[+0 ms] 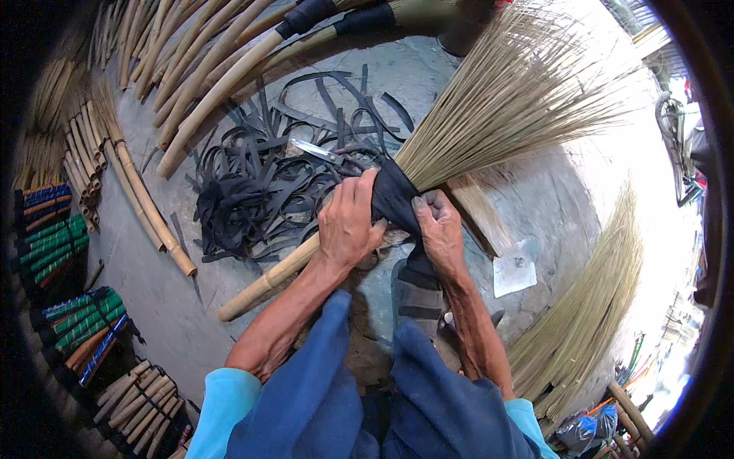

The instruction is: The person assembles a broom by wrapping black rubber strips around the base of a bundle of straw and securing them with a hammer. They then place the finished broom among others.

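A straw broom lies slantwise before me, its bristles (497, 99) fanning out to the upper right and its bamboo handle (269, 282) pointing to the lower left. A wide black strip (393, 191) is wrapped round the base of the bristles. My left hand (350, 222) is closed round the broom at the lower side of this wrap. On its other side, my right hand (441, 229) pinches the black strip between thumb and fingers, and a length hangs below. Part of the wrap is hidden by my hands.
Tangled black strips (245, 183) lie left of the broom, with a shiny-bladed tool (315, 151) on them. A wooden block (478, 214) sits beneath the bristles, near a white sheet (515, 269). Loose straw (585, 306) lies right; finished brooms (229, 84) and bundled sticks (145, 405) line the left.
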The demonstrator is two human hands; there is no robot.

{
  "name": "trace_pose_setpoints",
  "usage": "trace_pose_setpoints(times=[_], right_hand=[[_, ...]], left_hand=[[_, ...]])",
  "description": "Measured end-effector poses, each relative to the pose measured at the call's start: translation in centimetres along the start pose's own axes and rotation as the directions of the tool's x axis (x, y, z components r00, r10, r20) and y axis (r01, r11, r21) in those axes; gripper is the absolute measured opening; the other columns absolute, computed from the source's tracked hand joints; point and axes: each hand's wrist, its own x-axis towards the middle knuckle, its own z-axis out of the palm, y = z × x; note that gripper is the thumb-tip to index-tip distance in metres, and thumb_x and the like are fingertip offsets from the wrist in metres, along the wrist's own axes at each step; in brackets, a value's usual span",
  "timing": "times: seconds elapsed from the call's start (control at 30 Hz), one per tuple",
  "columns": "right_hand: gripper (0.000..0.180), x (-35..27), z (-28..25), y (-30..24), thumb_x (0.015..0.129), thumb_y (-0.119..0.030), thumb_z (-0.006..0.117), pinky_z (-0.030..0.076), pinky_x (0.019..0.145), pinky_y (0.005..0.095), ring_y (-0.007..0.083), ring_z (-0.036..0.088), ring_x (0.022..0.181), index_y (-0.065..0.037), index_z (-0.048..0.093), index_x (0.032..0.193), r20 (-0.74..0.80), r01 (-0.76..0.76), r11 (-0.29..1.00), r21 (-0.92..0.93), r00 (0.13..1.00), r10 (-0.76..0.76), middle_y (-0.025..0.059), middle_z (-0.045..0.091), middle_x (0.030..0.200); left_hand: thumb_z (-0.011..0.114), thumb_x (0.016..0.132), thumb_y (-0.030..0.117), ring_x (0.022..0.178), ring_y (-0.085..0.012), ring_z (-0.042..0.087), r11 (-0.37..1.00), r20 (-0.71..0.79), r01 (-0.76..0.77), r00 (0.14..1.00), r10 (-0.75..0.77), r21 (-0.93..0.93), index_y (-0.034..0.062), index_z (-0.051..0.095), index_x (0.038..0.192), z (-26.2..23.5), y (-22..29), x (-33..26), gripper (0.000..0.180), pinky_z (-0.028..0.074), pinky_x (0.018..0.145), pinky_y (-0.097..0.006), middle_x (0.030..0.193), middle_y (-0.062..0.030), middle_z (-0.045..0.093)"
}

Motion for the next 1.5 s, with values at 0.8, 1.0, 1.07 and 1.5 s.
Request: trace_pose_setpoints(times=[0.8,1.0,1.07,1.5], right_hand=[[0.032,-8.4,-1.7,-1.9,0.115,-0.037,0.069,0.040,0.072,0.0258,0.0034,0.045,0.081,-0.010,0.066,0.097,0.013,-0.142,0.948,0.285,0.989,0.144,-0.0092,0.054,0.087],[0.027,-7.5,-3.6,-1.9,0.110,-0.032,0.077,0.044,0.078,0.0243,0.0039,0.050,0.085,-0.009,0.066,0.105,-0.022,-0.132,0.875,0.466,0.987,0.161,-0.0081,0.058,0.091],[0.023,-7.5,-4.1,-1.6,0.106,-0.025,0.082,0.045,0.079,0.0240,0.0047,0.054,0.085,-0.009,0.065,0.106,-0.035,-0.135,0.831,0.540,0.983,0.182,-0.0072,0.061,0.092],[0.021,-7.8,-4.8,-1.5,0.108,-0.027,0.078,0.050,0.085,0.0258,0.0063,0.059,0.089,-0.008,0.068,0.111,0.088,-0.211,0.881,0.423,0.977,0.192,-0.0049,0.066,0.097]], left_hand=[[0.083,0.077,0.002,0.128,-0.0434,0.069,0.959,-0.194,-0.151,0.975,0.105,-0.241,0.0012,0.067,0.122,2.4,1.2,-3.7,0.047,0.060,0.104,-0.051,0.135,-0.0206,0.069],[0.065,0.084,-0.007,0.123,-0.0393,0.071,0.908,-0.301,-0.193,0.950,0.079,-0.372,-0.0004,0.064,0.106,2.6,-0.4,-4.3,0.023,0.059,0.107,-0.049,0.128,-0.0221,0.070],[0.062,0.085,-0.005,0.122,-0.0379,0.072,0.898,-0.284,-0.132,0.959,0.008,-0.420,0.0005,0.060,0.099,2.6,-0.4,-4.7,0.016,0.058,0.107,-0.049,0.125,-0.0218,0.070],[0.065,0.079,-0.005,0.109,-0.0341,0.074,0.887,-0.297,-0.143,0.955,0.007,-0.440,0.0004,0.056,0.090,2.3,-0.5,-4.8,0.015,0.062,0.088,-0.043,0.113,-0.0190,0.068]])
